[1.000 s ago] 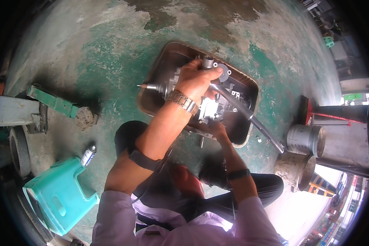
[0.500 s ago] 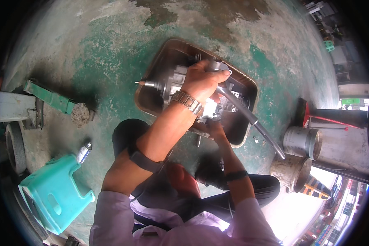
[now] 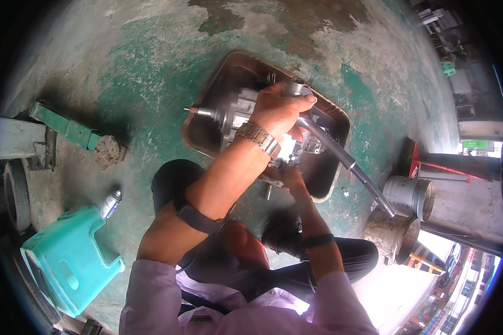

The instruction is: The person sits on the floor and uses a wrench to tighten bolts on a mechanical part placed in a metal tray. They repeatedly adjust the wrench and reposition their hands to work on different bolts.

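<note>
While a person bends low over the worn green floor, I count as follows: one left hand, fingers closed about the head end of a long-handled metal tool, its shaft slanting out past the tray's rim; one right hand at the near side of a metal assembly, fingers hidden, so whether they grip I cannot tell; the assembly itself, lying inside a brown rectangular tray; to the person's left, one turquoise stool, a spray can just beside it.
</note>
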`<control>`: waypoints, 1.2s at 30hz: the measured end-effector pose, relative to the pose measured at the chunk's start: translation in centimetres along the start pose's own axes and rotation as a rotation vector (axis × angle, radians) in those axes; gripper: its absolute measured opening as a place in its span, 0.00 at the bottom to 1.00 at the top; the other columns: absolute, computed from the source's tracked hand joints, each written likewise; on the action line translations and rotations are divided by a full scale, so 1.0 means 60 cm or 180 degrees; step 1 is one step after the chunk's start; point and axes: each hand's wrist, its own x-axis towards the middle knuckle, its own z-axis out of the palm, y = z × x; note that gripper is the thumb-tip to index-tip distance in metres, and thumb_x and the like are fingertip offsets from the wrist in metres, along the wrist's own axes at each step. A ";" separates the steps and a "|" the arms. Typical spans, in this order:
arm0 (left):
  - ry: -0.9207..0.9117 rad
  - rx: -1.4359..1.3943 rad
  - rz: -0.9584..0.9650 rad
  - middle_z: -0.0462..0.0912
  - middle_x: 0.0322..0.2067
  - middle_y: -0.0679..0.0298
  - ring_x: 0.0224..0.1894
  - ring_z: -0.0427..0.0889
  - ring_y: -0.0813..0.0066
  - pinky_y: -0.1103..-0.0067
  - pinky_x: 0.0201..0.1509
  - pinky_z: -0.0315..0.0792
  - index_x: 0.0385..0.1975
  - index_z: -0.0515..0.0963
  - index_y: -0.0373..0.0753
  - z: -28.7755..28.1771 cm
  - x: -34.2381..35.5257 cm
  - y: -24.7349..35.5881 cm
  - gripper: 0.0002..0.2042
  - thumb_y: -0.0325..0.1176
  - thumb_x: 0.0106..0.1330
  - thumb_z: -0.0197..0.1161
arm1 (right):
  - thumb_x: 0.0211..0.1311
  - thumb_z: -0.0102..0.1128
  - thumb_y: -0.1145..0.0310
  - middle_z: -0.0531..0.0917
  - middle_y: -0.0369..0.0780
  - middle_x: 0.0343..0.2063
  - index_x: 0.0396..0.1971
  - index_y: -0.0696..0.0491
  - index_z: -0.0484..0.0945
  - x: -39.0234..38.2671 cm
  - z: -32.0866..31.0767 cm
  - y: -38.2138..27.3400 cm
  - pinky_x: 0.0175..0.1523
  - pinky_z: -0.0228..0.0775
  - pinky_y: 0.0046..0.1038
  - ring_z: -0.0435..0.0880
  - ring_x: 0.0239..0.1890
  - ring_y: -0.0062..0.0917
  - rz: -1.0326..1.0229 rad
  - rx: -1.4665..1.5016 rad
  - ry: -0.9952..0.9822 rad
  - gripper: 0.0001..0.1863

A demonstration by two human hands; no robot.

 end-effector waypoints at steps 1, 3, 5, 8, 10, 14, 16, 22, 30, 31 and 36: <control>0.0002 0.0004 -0.0010 0.78 0.24 0.63 0.20 0.75 0.74 0.79 0.11 0.67 0.29 0.75 0.37 0.000 0.000 0.001 0.08 0.30 0.52 0.67 | 0.61 0.40 0.44 0.79 0.45 0.41 0.51 0.56 0.68 -0.001 -0.007 -0.008 0.28 0.73 0.29 0.79 0.39 0.25 -0.0126 -0.0781 0.0100 0.31; 0.0018 -0.0021 -0.0038 0.78 0.25 0.63 0.21 0.75 0.73 0.79 0.11 0.67 0.29 0.76 0.37 0.000 0.001 0.002 0.08 0.30 0.52 0.67 | 0.60 0.40 0.43 0.79 0.45 0.40 0.50 0.56 0.69 -0.007 -0.013 -0.023 0.32 0.74 0.32 0.79 0.39 0.25 -0.0472 -0.2342 0.0485 0.32; 0.0064 -0.0078 -0.0102 0.78 0.25 0.63 0.22 0.76 0.73 0.79 0.11 0.67 0.30 0.76 0.36 0.000 0.001 0.002 0.08 0.30 0.52 0.66 | 0.60 0.39 0.41 0.79 0.45 0.40 0.50 0.55 0.69 -0.008 -0.017 -0.031 0.37 0.73 0.36 0.79 0.39 0.29 -0.0391 -0.2481 0.0385 0.32; 0.0186 -0.0070 0.0015 0.78 0.25 0.63 0.22 0.76 0.73 0.79 0.11 0.68 0.31 0.76 0.36 0.002 0.001 -0.005 0.09 0.30 0.53 0.66 | 0.60 0.39 0.40 0.79 0.42 0.38 0.50 0.53 0.69 -0.003 -0.011 -0.014 0.39 0.72 0.39 0.79 0.38 0.32 0.0193 -0.0269 0.0149 0.32; 0.0292 0.0041 -0.0081 0.78 0.26 0.63 0.23 0.76 0.73 0.80 0.12 0.69 0.32 0.76 0.36 0.005 0.001 -0.013 0.09 0.30 0.53 0.65 | 0.60 0.40 0.42 0.79 0.39 0.35 0.48 0.53 0.70 -0.008 0.004 0.017 0.33 0.72 0.33 0.79 0.35 0.30 0.0049 0.1569 0.0214 0.30; 0.0295 0.0288 -0.0186 0.78 0.26 0.64 0.20 0.76 0.75 0.82 0.12 0.70 0.33 0.76 0.36 0.010 -0.001 -0.028 0.09 0.31 0.54 0.64 | 0.59 0.42 0.43 0.80 0.37 0.33 0.45 0.50 0.73 0.001 0.016 0.026 0.33 0.71 0.31 0.79 0.36 0.29 -0.0993 0.1027 0.0178 0.27; 0.0279 0.0325 -0.0208 0.77 0.25 0.64 0.18 0.75 0.75 0.81 0.12 0.70 0.33 0.76 0.36 0.012 -0.001 -0.034 0.09 0.30 0.54 0.64 | 0.60 0.43 0.44 0.81 0.37 0.33 0.44 0.49 0.75 -0.003 0.009 0.006 0.33 0.72 0.34 0.80 0.37 0.31 0.0226 0.1250 0.0227 0.25; 0.0260 0.0038 -0.0273 0.77 0.25 0.64 0.20 0.76 0.75 0.81 0.11 0.70 0.30 0.76 0.35 0.011 0.004 -0.036 0.08 0.30 0.54 0.65 | 0.59 0.46 0.49 0.81 0.42 0.34 0.48 0.48 0.72 -0.021 -0.017 -0.046 0.34 0.73 0.36 0.81 0.40 0.34 -0.0360 -0.2190 0.0419 0.23; 0.0307 -0.0034 -0.0140 0.77 0.26 0.63 0.20 0.75 0.74 0.81 0.11 0.70 0.32 0.75 0.34 0.009 0.005 -0.036 0.10 0.30 0.53 0.65 | 0.59 0.48 0.56 0.81 0.41 0.35 0.49 0.52 0.71 -0.004 0.009 0.026 0.33 0.74 0.33 0.80 0.36 0.31 -0.0859 0.0739 0.0369 0.22; 0.0275 -0.0047 -0.0156 0.77 0.26 0.63 0.20 0.75 0.74 0.81 0.10 0.70 0.31 0.75 0.34 0.008 0.004 -0.036 0.10 0.30 0.53 0.65 | 0.58 0.49 0.53 0.80 0.41 0.37 0.49 0.51 0.71 0.001 0.009 0.022 0.34 0.73 0.33 0.80 0.36 0.31 -0.0705 0.0418 0.0390 0.23; 0.0121 -0.0290 -0.0174 0.78 0.29 0.60 0.19 0.77 0.72 0.81 0.09 0.70 0.33 0.73 0.33 0.001 0.008 -0.029 0.10 0.28 0.54 0.64 | 0.47 0.53 0.37 0.78 0.41 0.45 0.49 0.38 0.71 -0.009 -0.023 -0.034 0.46 0.71 0.37 0.78 0.45 0.37 -0.0554 -0.2133 0.0427 0.30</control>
